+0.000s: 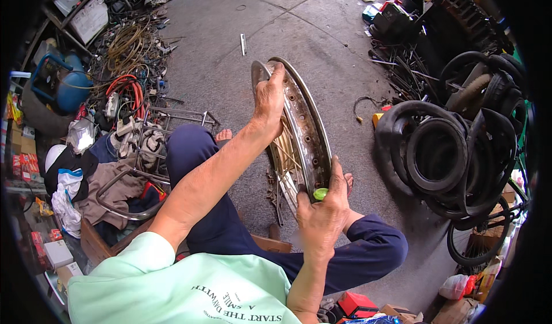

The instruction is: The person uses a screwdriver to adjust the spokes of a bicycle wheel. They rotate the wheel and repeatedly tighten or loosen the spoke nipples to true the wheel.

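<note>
A worn metal wheel rim (311, 129) with a row of spoke holes along its inner channel is held tilted upright in front of me. My left hand (269, 98) grips its far upper part, the thumb pressed along the edge. At the near lower part my right hand (325, 217) has its fingers round the rim. A small bright green piece (321, 194) sits at those fingers against the rim; its kind I cannot make out. Thin spokes (286, 151) show inside the rim's left side, partly hidden behind my left hand and wrist.
Black tyres and inner tubes (435, 154) are heaped at the right. Tangled cables and parts (135, 48) fill the left, near a blue tank (70, 85) and a metal-tube frame (129, 200). A small metal strip (243, 44) lies on the concrete floor (213, 42) ahead.
</note>
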### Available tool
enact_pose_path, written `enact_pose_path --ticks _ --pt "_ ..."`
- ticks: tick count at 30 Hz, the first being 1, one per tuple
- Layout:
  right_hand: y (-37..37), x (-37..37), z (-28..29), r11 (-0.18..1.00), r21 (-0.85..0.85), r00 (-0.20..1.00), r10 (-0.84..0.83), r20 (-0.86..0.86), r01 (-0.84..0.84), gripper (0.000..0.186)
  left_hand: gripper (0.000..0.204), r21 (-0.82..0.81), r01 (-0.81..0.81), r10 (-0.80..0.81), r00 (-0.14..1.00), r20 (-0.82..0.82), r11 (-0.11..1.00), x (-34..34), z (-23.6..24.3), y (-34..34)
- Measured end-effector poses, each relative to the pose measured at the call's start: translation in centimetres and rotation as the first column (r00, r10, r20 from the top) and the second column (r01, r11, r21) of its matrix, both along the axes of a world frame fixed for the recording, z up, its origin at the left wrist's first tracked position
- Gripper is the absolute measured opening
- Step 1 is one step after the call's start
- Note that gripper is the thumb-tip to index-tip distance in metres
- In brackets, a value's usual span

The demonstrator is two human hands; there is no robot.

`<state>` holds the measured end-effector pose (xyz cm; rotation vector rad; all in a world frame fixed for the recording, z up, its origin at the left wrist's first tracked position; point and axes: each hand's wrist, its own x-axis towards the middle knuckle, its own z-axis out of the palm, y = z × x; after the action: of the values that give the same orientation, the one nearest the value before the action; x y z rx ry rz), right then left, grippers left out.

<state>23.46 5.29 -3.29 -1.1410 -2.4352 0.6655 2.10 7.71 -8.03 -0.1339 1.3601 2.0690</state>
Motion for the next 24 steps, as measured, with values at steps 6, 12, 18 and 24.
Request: enact_pose_path --ticks 6,12,18,24 --pt "3.8 -0.2 0.0 0.976 -0.192 0.981 0.064 -0.185 -0.1 0.076 0.034 -0.134 -0.403 0.284 0.809 -0.515 0.905 2.2 -1.5 -2.0" --pt "6.6 0.1 -0.9 0.956 -0.208 0.963 0.159 -0.216 -0.205 0.078 0.023 -0.31 0.227 -0.382 0.624 -0.682 0.923 7.4 -1.3 -6.3" --pt "8.8 -0.1 -0.5 0.936 -0.203 0.945 0.244 -0.218 -0.289 0.076 0.023 -0.214 0.169 -0.267 0.433 -0.861 0.962 7.2 -1.8 -5.9" --pt "9.3 -0.2 -0.9 0.927 -0.185 0.931 0.28 -0.236 -0.326 0.078 0.013 -0.178 0.108 -0.208 0.47 -0.858 0.978 7.3 -2.3 -5.0"
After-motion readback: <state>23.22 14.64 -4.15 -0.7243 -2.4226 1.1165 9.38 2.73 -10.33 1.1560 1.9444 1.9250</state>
